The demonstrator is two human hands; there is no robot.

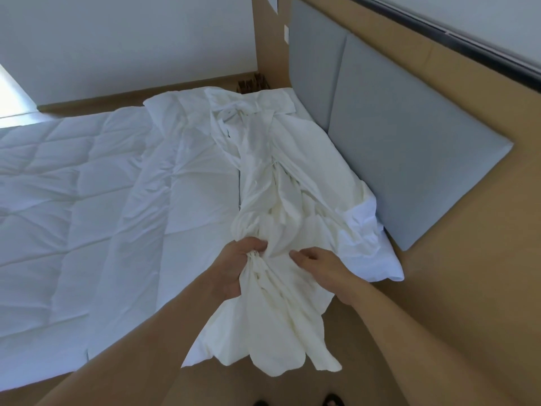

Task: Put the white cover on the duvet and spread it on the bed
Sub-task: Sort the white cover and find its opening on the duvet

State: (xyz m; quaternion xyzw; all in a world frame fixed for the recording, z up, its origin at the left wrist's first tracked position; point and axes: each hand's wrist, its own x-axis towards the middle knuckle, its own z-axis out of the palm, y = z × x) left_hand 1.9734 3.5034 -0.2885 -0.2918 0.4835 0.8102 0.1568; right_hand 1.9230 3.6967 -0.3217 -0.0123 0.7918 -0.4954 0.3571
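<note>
At the bedside, the white cover (281,200) is clenched in the left hand (236,268), seemingly for sorting by the slack, empty right hand (319,265).

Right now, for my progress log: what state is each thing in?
white cover: bunched in a long strip, duvet not inside it.
duvet: spread flat, uncovered.
left hand: grips the gathered cover.
right hand: open, fingers at the cover.
</note>
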